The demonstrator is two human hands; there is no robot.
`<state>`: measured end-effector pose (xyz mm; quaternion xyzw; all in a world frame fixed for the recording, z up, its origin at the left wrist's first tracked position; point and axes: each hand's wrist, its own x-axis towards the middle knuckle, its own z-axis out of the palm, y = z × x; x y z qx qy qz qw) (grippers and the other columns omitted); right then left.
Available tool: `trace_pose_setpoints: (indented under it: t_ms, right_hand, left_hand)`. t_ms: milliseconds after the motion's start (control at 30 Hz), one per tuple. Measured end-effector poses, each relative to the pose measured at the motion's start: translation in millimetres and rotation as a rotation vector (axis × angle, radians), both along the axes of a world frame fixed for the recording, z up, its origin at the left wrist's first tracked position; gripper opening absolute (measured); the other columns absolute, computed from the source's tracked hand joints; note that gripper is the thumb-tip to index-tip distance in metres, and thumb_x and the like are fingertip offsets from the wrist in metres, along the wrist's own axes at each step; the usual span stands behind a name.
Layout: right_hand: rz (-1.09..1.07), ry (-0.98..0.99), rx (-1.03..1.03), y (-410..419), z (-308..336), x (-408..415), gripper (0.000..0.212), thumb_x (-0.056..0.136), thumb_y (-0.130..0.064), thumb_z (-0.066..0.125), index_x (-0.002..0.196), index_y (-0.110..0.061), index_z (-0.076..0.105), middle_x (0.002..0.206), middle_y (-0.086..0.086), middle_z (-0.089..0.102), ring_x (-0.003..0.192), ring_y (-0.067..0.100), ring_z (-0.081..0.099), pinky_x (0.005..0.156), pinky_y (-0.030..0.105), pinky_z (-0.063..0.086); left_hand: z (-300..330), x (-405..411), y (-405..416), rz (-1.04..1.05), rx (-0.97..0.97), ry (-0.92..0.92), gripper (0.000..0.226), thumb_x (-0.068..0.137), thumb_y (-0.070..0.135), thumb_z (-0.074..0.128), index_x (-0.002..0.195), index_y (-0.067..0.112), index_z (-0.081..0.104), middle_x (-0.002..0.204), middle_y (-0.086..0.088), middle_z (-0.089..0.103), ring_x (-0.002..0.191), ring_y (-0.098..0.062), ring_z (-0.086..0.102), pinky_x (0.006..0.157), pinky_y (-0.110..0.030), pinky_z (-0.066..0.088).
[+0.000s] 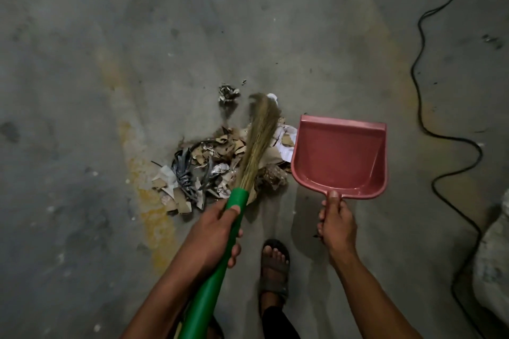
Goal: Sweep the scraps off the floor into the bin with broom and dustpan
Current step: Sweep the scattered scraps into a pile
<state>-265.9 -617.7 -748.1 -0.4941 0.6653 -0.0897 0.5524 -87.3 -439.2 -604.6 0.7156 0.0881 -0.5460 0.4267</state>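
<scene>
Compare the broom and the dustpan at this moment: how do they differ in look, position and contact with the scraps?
The broom has a green tube handle and straw bristles; the dustpan is pink plastic. The broom lies across the scrap pile, its bristles blurred; the dustpan sits at the pile's right edge, its tray bare. The left hand holds the broom, the right hand the dustpan handle. Both are in a closed grip.
</scene>
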Motion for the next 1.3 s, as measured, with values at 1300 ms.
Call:
trace_pose_setpoints:
  t_ms: [1300]
  right_hand:
    - [0.013, 0.012, -0.01, 24.5, -16.6, 27.5, 0.054, 0.103, -0.066, 0.043, 0.083, -0.02, 0.062, 0.057, -0.004, 0.057, 0.042, 0.012, 0.049, 0.037, 0.024, 0.038]
  left_hand:
    - [-113.6, 126.7, -48.8, -0.467, 0.134, -0.633, 0.053, 0.11, 0.048, 0.043, 0.156, 0.021, 0.048, 0.127, -0.018, 0.07, 0.108, -0.038, 0.069, 0.098, -0.052, 0.058]
